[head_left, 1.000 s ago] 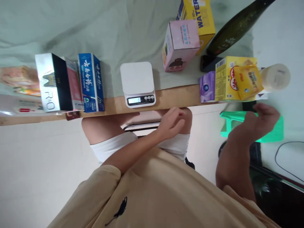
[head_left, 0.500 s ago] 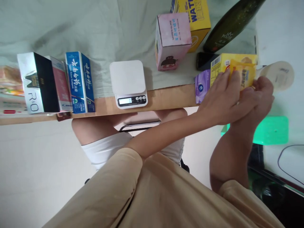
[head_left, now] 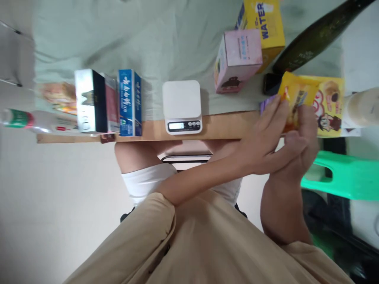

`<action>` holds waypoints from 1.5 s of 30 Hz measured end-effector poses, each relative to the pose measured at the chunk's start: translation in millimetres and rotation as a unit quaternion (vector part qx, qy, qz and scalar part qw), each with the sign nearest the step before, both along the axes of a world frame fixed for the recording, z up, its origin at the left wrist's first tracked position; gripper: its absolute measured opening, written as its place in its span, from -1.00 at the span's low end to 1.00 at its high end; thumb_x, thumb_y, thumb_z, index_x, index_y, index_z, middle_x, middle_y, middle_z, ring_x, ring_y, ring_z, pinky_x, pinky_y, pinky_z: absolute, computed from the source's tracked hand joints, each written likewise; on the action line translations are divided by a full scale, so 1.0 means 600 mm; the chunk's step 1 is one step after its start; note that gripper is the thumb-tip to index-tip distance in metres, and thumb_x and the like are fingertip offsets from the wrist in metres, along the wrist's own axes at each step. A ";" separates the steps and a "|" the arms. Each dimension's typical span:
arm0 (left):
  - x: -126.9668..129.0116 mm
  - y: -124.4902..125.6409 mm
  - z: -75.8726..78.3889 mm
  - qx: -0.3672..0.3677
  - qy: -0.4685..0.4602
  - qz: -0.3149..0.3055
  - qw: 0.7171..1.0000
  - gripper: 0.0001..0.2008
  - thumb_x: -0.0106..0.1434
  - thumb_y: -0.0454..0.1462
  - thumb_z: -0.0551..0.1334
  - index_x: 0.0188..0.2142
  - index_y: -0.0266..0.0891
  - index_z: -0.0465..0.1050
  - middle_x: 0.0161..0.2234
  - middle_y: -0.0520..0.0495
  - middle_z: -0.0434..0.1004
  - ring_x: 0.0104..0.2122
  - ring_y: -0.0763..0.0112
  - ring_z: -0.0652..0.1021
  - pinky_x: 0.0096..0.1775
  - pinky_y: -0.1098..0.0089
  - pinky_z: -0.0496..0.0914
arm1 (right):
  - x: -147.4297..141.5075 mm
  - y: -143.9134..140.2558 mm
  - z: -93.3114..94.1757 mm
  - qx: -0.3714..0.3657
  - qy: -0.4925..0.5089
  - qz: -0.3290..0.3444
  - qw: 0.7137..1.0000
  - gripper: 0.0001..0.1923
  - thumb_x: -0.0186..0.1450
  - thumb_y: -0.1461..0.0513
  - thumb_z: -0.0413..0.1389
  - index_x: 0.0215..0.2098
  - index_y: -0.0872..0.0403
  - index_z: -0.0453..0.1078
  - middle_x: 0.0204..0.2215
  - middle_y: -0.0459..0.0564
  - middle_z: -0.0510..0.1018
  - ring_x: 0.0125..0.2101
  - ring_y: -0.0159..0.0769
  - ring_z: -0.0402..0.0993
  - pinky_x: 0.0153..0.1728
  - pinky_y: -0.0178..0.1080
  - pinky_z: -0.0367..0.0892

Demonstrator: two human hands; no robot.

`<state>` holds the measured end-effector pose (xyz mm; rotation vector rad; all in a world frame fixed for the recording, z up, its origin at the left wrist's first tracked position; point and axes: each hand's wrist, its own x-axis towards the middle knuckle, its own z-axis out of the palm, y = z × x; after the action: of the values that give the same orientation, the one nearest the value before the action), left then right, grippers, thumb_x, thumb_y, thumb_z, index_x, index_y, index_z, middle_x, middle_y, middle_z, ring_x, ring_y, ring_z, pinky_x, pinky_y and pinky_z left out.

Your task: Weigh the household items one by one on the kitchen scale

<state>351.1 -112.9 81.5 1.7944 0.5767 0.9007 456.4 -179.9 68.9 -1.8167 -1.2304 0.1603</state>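
left hand (head_left: 266, 146) + right hand (head_left: 299, 154): fingers gripping yellow packet (head_left: 293, 103) | risk: packet drags cartoon box (head_left: 328, 108) off table (head_left: 225, 126) edge

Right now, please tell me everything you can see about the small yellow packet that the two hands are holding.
The yellow packet looks like a glossy plastic snack wrapper with orange and dark print, too blurred to read. It is held at the table's right end, in front of a bigger yellow box with cartoon figures. The left hand lays its fingers on its left side; the right hand grips its near edge. Whether it is sealed cannot be told.
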 end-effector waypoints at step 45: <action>-0.572 0.040 -0.234 -0.004 0.131 0.449 0.884 -0.48 0.49 0.02 -0.07 0.24 -0.20 0.31 0.15 -0.28 0.45 0.16 0.11 0.48 0.21 0.02 0.44 | -0.520 0.328 -0.104 -0.218 0.268 0.271 0.899 -0.32 0.34 0.08 0.13 0.38 0.08 0.22 0.46 0.07 0.27 0.48 -0.09 0.15 0.55 0.08 -0.02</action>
<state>7.7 -88.7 -58.7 1.6253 1.6661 1.2453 144.6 16.7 6.4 -1.5634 -1.3169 1.2532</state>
